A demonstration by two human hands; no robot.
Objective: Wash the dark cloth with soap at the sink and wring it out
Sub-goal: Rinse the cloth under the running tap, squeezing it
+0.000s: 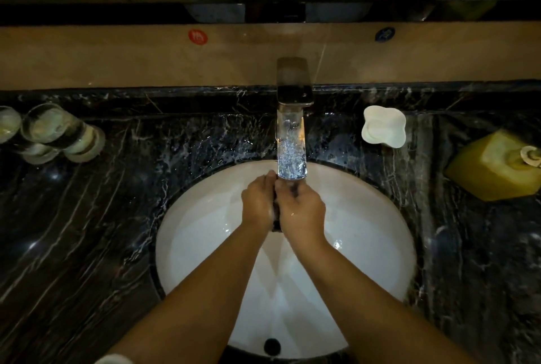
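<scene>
Over the white oval sink [205,246], my left hand [257,202] and my right hand [301,211] press together around the dark cloth [275,217]. Only a thin dark strip of the cloth shows between my palms. Both hands sit right under the spout of the chrome tap [291,135], whose tip glitters with water. A white soap bar lies in a white dish [384,126] on the counter to the right of the tap.
The black marble counter [87,232] surrounds the sink. Two upturned glasses [58,135] stand at the far left. A yellow pump bottle [497,164] sits at the far right. The drain hole [272,346] is at the basin's near edge.
</scene>
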